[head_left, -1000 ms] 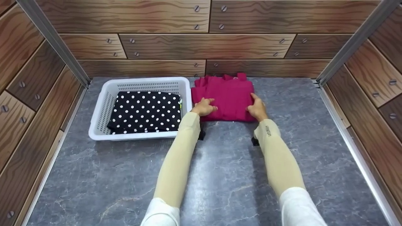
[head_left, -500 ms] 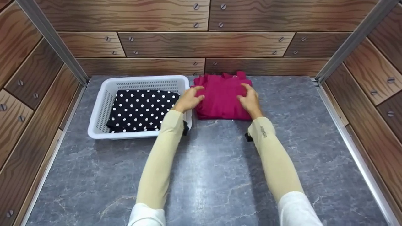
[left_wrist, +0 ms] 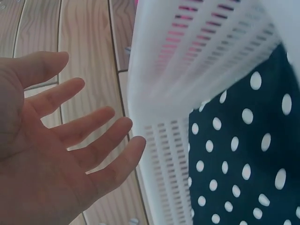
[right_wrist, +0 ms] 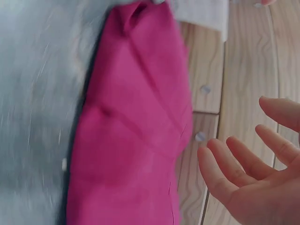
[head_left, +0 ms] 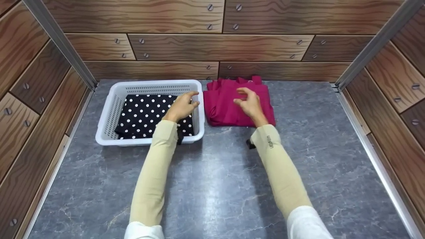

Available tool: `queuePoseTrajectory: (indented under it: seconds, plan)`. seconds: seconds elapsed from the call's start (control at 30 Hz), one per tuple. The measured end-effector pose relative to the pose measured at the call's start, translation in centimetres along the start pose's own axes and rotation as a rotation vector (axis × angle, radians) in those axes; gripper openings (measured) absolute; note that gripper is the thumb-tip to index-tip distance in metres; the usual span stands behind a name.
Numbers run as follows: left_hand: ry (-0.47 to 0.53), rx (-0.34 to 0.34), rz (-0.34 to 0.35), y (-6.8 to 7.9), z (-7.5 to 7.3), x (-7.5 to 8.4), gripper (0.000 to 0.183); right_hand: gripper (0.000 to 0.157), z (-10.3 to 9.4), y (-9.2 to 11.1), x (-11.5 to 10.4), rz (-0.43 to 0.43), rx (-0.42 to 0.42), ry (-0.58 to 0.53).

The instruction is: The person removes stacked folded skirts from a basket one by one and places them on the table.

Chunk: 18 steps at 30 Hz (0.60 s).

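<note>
Crimson cloth (head_left: 227,111) and dotted cloth (head_left: 142,114) lie partly hidden behind two hands (head_left: 182,107) (head_left: 250,104), both loosely spread.

The right hand (right_wrist: 267,192), fingers parted, hangs apart from folded pink cloth (right_wrist: 131,136) on grey counter (right_wrist: 37,112); wood-grain panels (right_wrist: 248,65) stand behind.

Basket (head_left: 132,142) in head, left-wrist views

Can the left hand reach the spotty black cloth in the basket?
Probably yes. The left hand holds nothing and seems to hover above the white basket, whose top is open, and nothing appears to lie on the spotty black cloth.
</note>
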<state>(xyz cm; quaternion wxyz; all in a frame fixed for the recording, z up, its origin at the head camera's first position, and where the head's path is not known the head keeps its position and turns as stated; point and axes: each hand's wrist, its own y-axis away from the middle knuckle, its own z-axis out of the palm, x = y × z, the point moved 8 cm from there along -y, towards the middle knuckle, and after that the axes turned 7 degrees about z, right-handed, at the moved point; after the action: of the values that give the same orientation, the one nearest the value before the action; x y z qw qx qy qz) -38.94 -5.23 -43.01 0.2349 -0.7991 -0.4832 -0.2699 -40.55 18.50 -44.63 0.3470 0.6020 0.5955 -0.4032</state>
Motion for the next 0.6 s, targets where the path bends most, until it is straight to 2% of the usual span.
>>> queuePoseTrajectory:
  seconds: [0.1,0.23,0.47,0.6]
  plan:
    - [-0.015,0.002,-0.005,0.7,-0.8,-0.4,0.049,0.038,1.4,0.4,-0.8,-0.002,-0.021,-0.041]
    - [-0.02,0.005,-0.006,1.6,-1.8,-0.9,0.049,0.039,3.2,0.7,-1.6,0.019,-0.058,-0.039]
    - [-0.039,0.053,-0.046,3.2,-3.4,-1.8,0.049,0.036,4.8,1.0,-3.3,0.012,-0.102,-0.016]
    - [-0.044,0.059,-0.07,3.9,-3.7,-2.5,0.049,0.032,5.7,1.3,-3.6,0.006,-0.136,0.023]
